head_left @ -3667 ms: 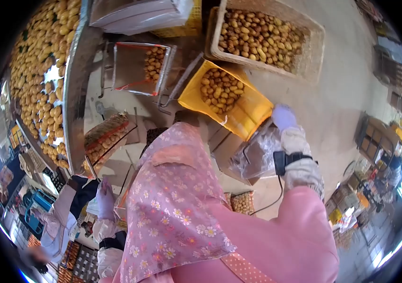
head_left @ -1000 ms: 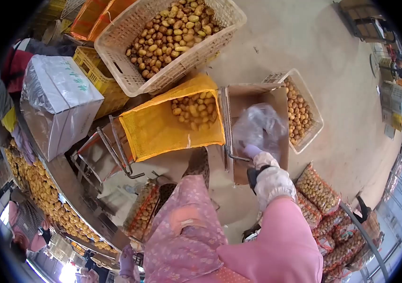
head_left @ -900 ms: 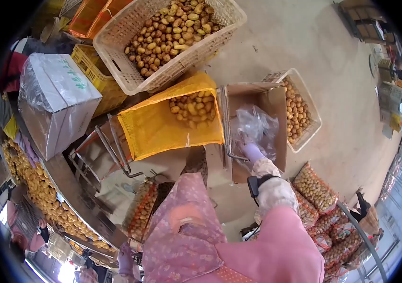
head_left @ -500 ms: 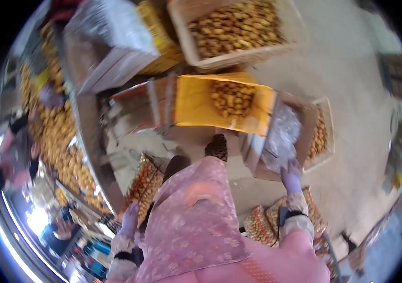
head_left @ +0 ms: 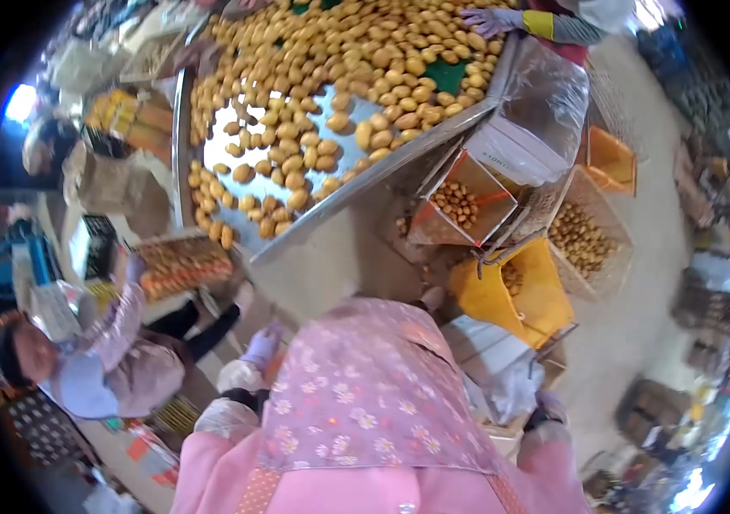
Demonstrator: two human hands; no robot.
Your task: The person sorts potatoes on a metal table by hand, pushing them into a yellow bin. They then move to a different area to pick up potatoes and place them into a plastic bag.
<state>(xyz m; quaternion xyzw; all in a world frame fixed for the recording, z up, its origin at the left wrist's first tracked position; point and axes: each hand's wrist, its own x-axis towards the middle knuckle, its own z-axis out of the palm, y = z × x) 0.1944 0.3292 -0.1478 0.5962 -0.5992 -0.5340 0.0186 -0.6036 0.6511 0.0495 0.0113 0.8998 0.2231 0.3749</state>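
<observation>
My left hand, in a lilac glove, hangs beside my apron with its fingers loosely spread and nothing in it. On my other side, my gloved right hand is right at the edge of the clear plastic liner of a carton; its fingers are smeared and partly hidden, so I cannot tell their grip. The white carton flap shows beside the liner. Just beyond stands a yellow crate with some potatoes inside. Ahead, a metal sorting table carries many loose potatoes.
A co-worker bends over a crate of potatoes at left. Another person's gloved hand rests on the potatoes at the table's far side. A red-edged crate, a plastic-lined box and a pale crate stand right of the table.
My view has swung left, bringing the sorting table in front of me and the yellow crate to my right. My right hand has stayed by the lined carton.
</observation>
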